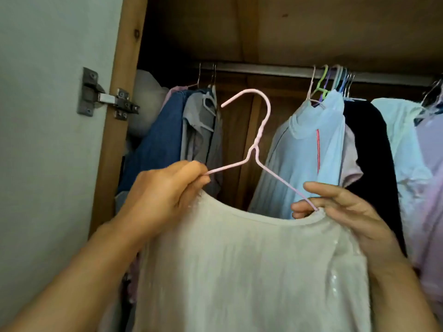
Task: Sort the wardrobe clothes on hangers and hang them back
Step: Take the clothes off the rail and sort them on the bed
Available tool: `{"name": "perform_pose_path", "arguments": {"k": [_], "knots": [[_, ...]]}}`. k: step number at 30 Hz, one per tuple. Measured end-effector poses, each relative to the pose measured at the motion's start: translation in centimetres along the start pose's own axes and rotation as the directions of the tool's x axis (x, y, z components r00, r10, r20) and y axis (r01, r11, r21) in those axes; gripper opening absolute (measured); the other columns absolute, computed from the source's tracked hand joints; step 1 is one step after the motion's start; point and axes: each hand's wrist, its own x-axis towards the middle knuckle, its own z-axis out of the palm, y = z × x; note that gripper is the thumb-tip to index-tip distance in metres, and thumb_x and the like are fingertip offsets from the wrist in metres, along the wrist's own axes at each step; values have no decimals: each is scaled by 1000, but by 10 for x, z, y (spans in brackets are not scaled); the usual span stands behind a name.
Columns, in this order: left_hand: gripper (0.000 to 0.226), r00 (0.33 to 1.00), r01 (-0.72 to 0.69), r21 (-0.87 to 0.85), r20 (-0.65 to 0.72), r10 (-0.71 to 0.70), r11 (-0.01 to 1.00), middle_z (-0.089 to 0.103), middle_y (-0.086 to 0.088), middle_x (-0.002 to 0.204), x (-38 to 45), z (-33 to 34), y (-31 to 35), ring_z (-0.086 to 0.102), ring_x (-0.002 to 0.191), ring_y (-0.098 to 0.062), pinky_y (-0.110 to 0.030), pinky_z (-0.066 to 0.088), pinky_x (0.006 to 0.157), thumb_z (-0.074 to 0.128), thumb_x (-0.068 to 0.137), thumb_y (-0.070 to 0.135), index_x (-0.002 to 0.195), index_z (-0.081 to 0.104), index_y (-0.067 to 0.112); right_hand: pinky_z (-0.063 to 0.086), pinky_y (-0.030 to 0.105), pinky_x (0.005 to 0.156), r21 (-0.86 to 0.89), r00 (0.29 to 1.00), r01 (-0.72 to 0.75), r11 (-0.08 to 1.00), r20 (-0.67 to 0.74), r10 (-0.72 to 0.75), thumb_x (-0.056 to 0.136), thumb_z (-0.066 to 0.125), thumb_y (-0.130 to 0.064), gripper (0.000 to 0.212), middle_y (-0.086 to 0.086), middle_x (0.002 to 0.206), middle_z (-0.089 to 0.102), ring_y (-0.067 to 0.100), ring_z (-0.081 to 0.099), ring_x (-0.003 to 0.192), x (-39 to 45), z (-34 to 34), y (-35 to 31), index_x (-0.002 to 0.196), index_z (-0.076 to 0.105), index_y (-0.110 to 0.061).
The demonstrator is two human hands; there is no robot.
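A white sequinned top (242, 264) hangs on a pink wire hanger (260, 130), held up in front of the open wardrobe. My left hand (165, 195) grips the hanger's left arm together with the top's left shoulder. My right hand (345, 216) pinches the top's right shoulder where the hanger's right arm goes into the neckline. The hanger's hook points left, below the metal rail (263, 70) and apart from it.
On the rail hang a blue denim garment (155, 144) and grey clothes (199, 130) at the left, and a light blue top (309, 149), a black garment (374, 164) and pale clothes (412, 164) at the right. A gap lies between the groups. The door with its hinge (103, 97) stands left.
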Motion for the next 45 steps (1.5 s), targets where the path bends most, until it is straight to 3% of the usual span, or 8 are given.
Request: {"name": "perform_pose_path", "arguments": {"k": [3, 6, 10, 18, 26, 31, 37, 45], "knots": [[24, 996, 77, 94, 35, -81, 993, 62, 4, 83, -49, -19, 7, 61, 66, -24, -37, 49, 53, 32, 94, 46, 97, 50, 30, 51, 17, 73, -356, 993, 49, 933, 122, -6, 74, 71, -26, 31, 8, 86, 74, 15, 68, 78, -16, 21, 6, 104, 72, -29], [23, 978, 179, 269, 56, -201, 946, 62, 0, 80, -99, -51, 28, 61, 60, -33, -40, 51, 48, 33, 93, 46, 95, 48, 29, 47, 12, 72, -640, 987, 151, 753, 136, -83, 68, 69, -43, 42, -8, 82, 69, 6, 63, 74, -30, 54, 28, 110, 63, -39], [22, 927, 305, 495, 44, -373, 814, 64, 2, 82, -169, -117, 73, 63, 59, -30, -36, 49, 42, 36, 94, 43, 97, 53, 29, 45, 27, 68, -736, 884, 465, 491, 355, -305, 79, 60, -39, 30, -10, 73, 60, 9, 55, 70, -63, 120, 66, 98, 71, -18], [18, 783, 516, 747, -212, -585, 420, 59, 7, 74, -287, -251, 181, 59, 52, -22, -33, 44, 37, 39, 95, 38, 95, 54, 28, 44, 35, 70, -330, 649, 754, 568, 505, -569, 89, 58, -18, 17, 0, 76, 65, 22, 60, 69, -136, 276, 100, 88, 71, -8], [19, 589, 583, 805, -513, -624, -111, 59, 6, 74, -349, -351, 284, 63, 60, -21, -32, 46, 41, 40, 93, 43, 96, 53, 30, 44, 38, 61, 88, 528, 733, 674, 551, -646, 90, 56, -22, 18, 2, 75, 66, 26, 62, 68, -222, 431, 70, 87, 71, -11], [18, 551, 556, 741, -668, -501, -376, 63, 7, 75, -370, -402, 338, 63, 62, -20, -29, 43, 44, 38, 92, 42, 95, 52, 30, 52, 42, 60, 303, 481, 608, 734, 594, -644, 86, 61, -21, 14, 6, 76, 66, 27, 62, 69, -275, 523, 28, 87, 69, -10], [16, 530, 603, 568, -810, -251, -561, 67, 3, 85, -397, -468, 390, 64, 71, -25, -33, 49, 54, 42, 92, 39, 95, 53, 28, 48, 37, 67, 500, 465, 532, 684, 502, -729, 86, 61, -26, 16, 5, 82, 67, 27, 61, 75, -331, 623, -59, 87, 67, -11], [9, 393, 729, 308, -919, 6, -612, 51, 14, 68, -456, -566, 427, 49, 65, -16, -27, 34, 53, 48, 89, 32, 90, 57, 29, 49, 39, 69, 680, 379, 468, 564, 422, -824, 84, 60, -19, 12, 4, 83, 67, 31, 60, 80, -415, 746, -146, 87, 69, -11]]}}
